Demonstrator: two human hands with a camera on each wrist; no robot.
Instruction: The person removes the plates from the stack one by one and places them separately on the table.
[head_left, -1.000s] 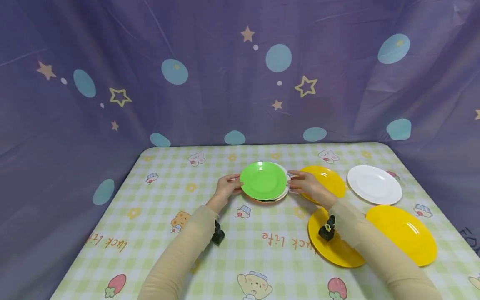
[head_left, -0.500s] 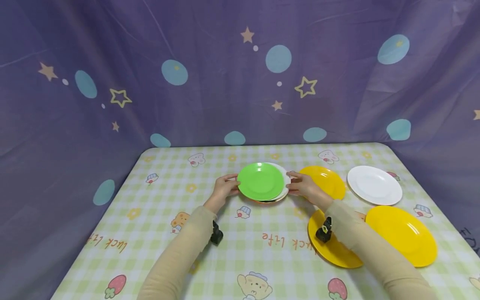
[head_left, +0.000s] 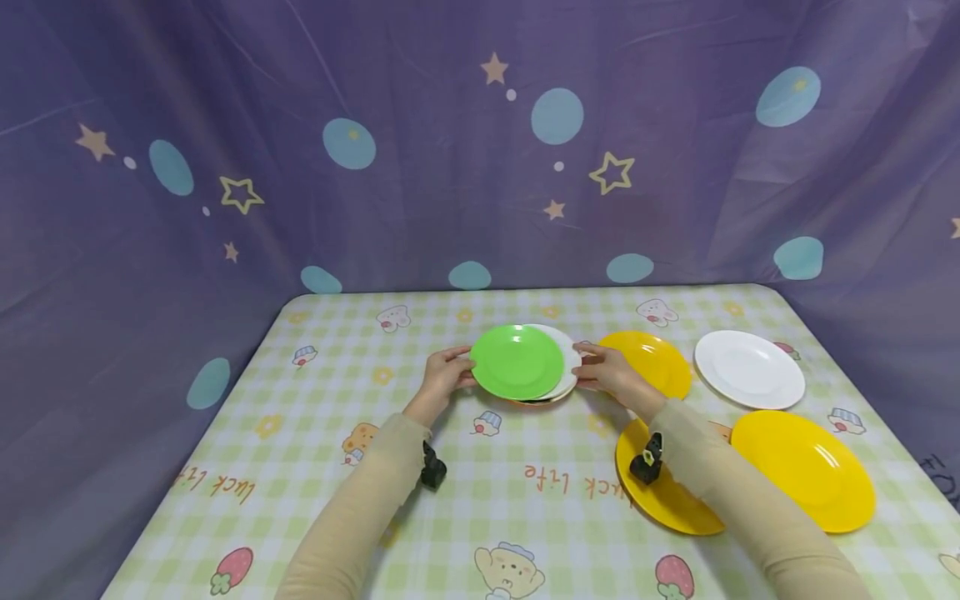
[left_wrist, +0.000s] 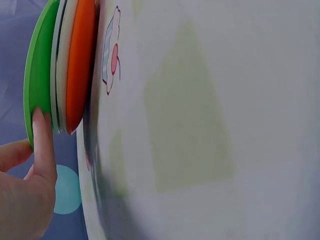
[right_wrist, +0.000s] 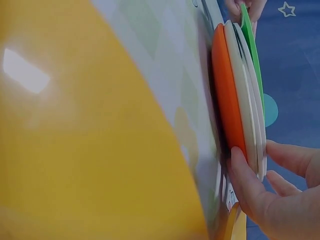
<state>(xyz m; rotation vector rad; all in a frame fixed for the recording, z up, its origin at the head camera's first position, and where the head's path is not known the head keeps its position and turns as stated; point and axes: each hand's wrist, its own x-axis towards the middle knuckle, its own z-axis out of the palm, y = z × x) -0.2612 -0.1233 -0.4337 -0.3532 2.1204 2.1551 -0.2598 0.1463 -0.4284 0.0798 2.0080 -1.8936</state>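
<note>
Since a second ago the green plate has slid a bit left across the top of the stack, left hand going with it, so more of the top white plate shows on the right. Right hand has hardly budged: we've got it gripping the stack's right side, fingers above and below the rim. Left hand is pinching the green plate at its left edge. So the hands are apart, one at each side.

What's sitting in what: green on top, then white, then a cream plate, and an orange plate at the bottom by the cloth. Head view mostly gives us green and white; both wrist views show us the layers edge-on. We also see a thin dark line between white and cream, can't tell what it is. Can't tell if green fully touches white either.

Head view gets us the full spread on the right: far yellow plate, loose white plate, right yellow plate and near yellow plate, partly under the right sleeve. Right wrist view has yellow filling its left side.
</note>
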